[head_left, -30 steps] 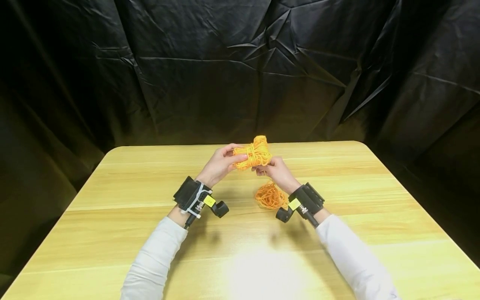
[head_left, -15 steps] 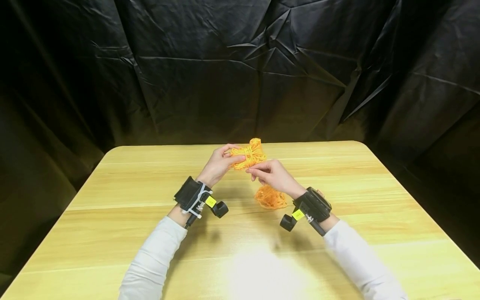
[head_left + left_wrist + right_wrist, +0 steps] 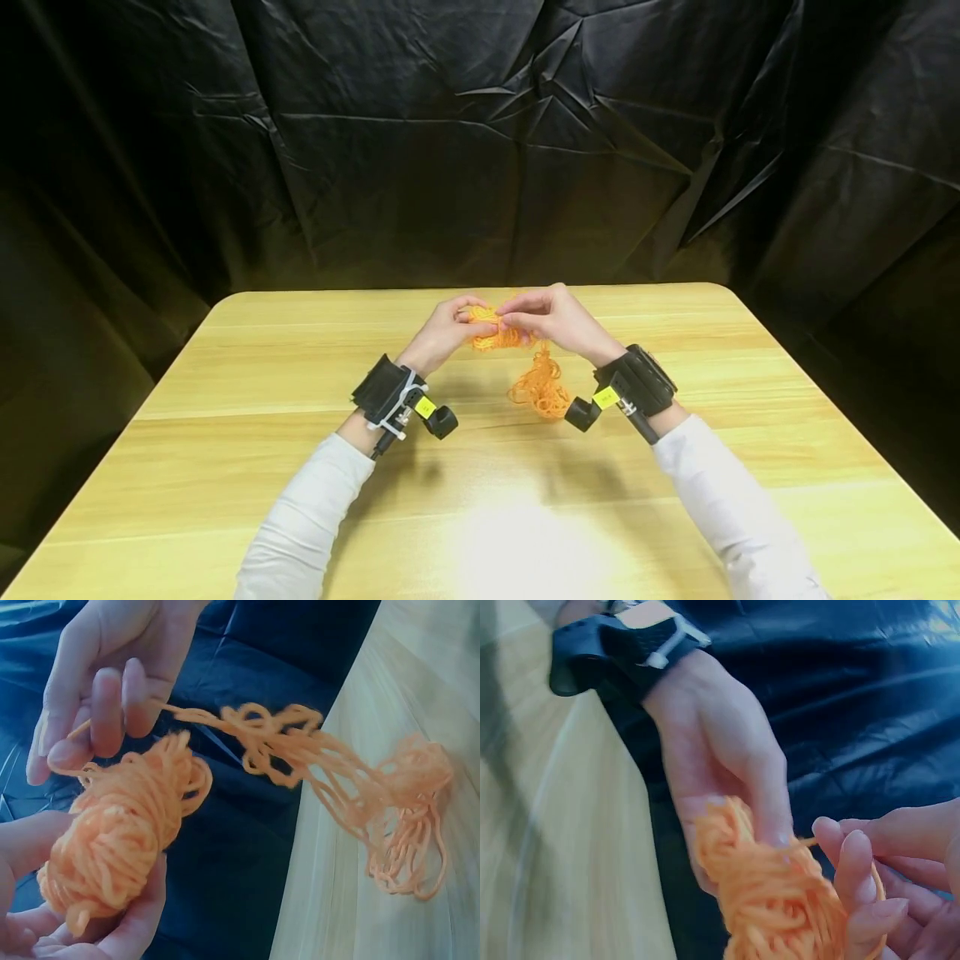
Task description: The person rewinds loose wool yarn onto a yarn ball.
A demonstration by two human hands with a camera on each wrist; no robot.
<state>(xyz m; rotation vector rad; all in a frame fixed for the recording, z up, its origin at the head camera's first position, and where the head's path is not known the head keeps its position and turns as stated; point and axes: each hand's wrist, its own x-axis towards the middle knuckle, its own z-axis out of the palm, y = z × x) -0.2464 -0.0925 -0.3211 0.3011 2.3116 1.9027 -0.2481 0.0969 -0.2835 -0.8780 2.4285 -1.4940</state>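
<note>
My left hand [image 3: 441, 335] grips a wound bundle of orange yarn [image 3: 112, 832] above the far part of the table, thumb on the near side and fingers beneath. Close against the bundle's right end, my right hand [image 3: 564, 323] pinches a single strand of yarn [image 3: 806, 841] between thumb and fingertips. In the left wrist view that strand runs through the right fingers and out to a loose, tangled heap of yarn [image 3: 412, 787]. The heap [image 3: 542, 387] lies on the table below the right hand, its upper loops pulled up off the surface. The right hand partly hides the bundle in the head view.
A light wooden table [image 3: 262, 467] spreads under both arms. Black sheeting [image 3: 420, 192] hangs behind its far edge. Each wrist carries a strapped camera, the left one [image 3: 441, 421] and the right one [image 3: 582, 413] jutting inward.
My right hand has gone from below the bundle up over its right end, drawing the strand along. Loops of the heap have lifted toward it. The left hand has barely shifted while the bundle has tilted.
</note>
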